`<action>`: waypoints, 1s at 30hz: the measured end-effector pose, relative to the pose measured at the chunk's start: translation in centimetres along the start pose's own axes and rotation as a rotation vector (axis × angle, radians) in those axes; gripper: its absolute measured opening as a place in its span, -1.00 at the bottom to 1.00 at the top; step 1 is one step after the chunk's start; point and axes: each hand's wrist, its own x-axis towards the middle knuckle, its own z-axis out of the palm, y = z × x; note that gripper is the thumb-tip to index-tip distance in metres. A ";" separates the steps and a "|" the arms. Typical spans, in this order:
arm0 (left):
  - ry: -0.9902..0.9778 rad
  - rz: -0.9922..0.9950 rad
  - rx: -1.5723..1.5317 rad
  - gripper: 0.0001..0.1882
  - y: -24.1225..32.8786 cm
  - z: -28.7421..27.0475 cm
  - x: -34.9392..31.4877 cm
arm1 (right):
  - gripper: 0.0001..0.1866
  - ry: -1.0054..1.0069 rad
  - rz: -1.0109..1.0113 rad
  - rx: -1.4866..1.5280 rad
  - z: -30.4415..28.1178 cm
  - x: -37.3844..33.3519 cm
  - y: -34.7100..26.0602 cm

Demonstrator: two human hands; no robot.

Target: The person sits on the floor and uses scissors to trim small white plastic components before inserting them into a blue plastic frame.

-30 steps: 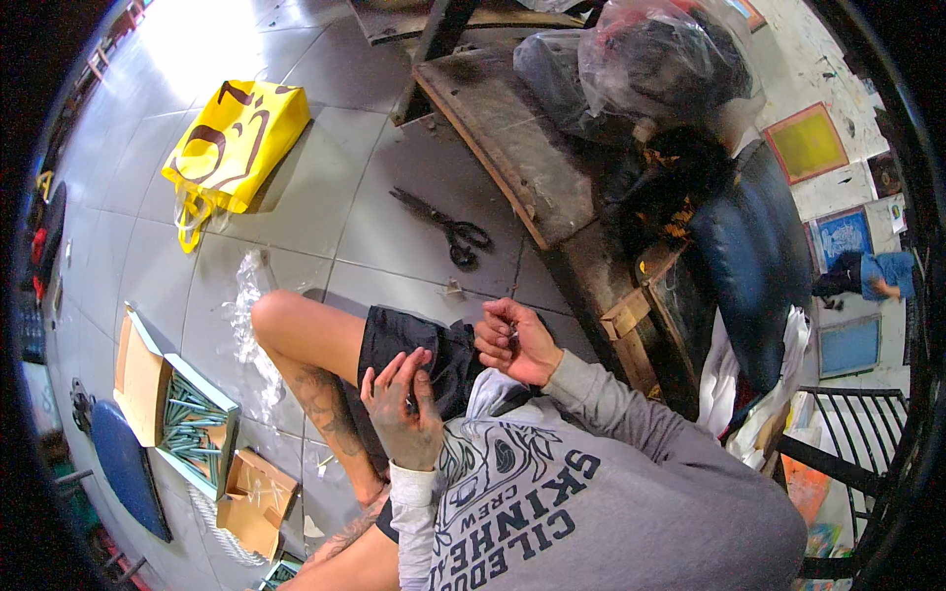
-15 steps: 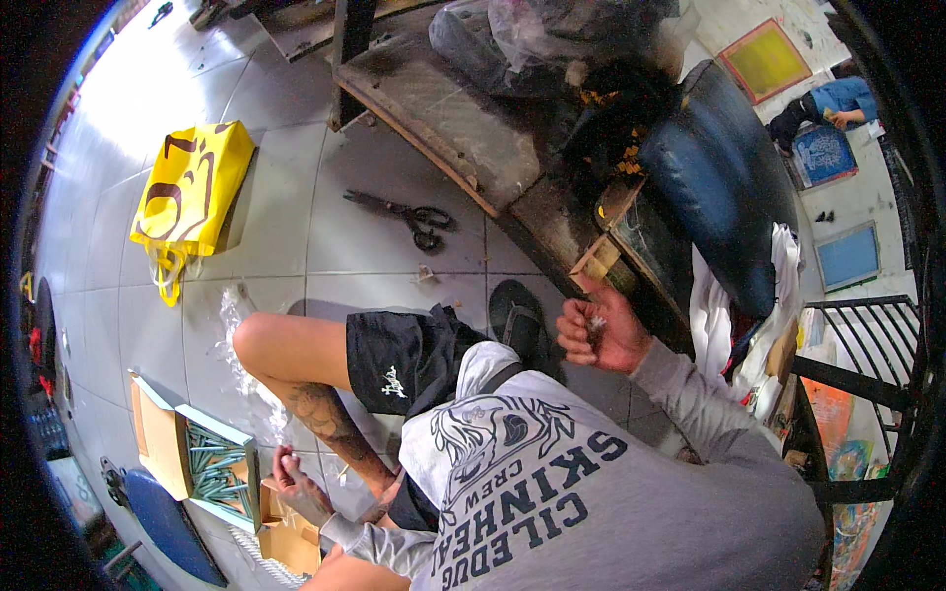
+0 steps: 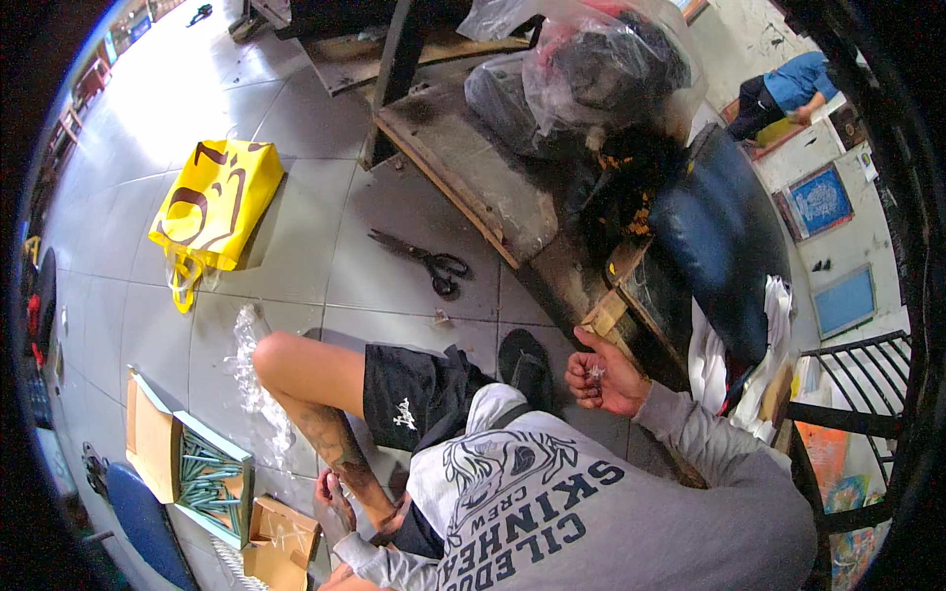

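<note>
Floor (image 3: 325, 222), right fingers (image 3: 581, 388) around whitish bits (image 3: 595, 374)

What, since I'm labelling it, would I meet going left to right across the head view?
Open pale-blue cardboard box of green rods, left hand, black metal scissors, black sandal, right hand, dark blue cushion, black barred frame.
</note>
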 end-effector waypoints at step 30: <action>0.271 -0.066 0.077 -0.45 0.8 0.6 -5.2 | -0.56 -0.018 -0.243 -1.546 4.6 7.7 -9.5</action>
